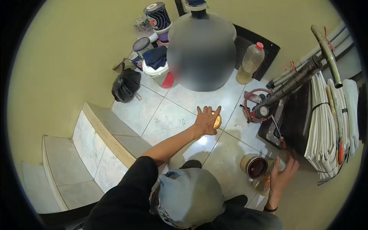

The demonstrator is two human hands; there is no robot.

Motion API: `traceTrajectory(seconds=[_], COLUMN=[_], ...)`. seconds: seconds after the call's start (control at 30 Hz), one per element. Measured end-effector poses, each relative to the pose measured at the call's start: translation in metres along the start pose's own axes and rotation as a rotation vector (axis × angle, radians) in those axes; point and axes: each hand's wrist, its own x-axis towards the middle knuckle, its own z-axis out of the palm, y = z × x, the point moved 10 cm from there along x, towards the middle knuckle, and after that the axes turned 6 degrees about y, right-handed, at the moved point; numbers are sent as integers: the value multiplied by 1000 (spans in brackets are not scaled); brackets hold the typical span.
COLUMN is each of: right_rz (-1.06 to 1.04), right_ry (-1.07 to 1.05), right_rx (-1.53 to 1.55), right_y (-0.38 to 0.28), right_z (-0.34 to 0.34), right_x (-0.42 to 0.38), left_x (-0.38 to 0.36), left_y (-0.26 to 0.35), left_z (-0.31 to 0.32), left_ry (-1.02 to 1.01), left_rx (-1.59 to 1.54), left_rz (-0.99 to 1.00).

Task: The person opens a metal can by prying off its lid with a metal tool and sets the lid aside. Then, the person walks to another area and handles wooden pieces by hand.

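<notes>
My left hand (207, 122) rests with spread fingers over a round gold-coloured lid (217, 120) on the tiled floor; part of the lid shows between thumb and index finger. My right hand (283, 175) is at the right with its fingers apart, just below the handle of a thin metal tool (282, 143); whether the fingertips touch the handle is unclear. That tool leans against a black tray or case (293, 119). Left of my right hand stands an open can (256, 168) with dark reddish contents. Another container (263, 184) is partly hidden beside my right wrist.
A grey cap (191, 195) fills the bottom centre. Ahead, a blurred area hides a person. Paint cans (158, 17), a white bucket (156, 73) and a black bag (126, 85) stand at the left wall. At right are a bottle (250, 64), a pump (262, 111) and bundled sacks (324, 130).
</notes>
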Motion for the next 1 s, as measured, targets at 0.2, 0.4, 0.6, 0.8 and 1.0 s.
traceTrajectory(seconds=[0.2,0.4,0.6,0.8,1.0], right_rz=[13,-30,34,235,108], right_ry=[-113,-130,-209,-345,-747], right_rx=[-56,-112,-117,304,661], right_y=[20,22,2,-29,-172], right_z=[25,42,35,24,45], right_x=[0,7,30,37,96], left_x=[-14,35,72,40,-97], left_y=[-132,-299,-369,-369,-291], left_z=[-139,-262,-231,-239,-278], left_ry=[372,538,174,449,593], left_rx=[-47,197,23,-177,-413], left_rz=[-72,-358,-535,-364,-137])
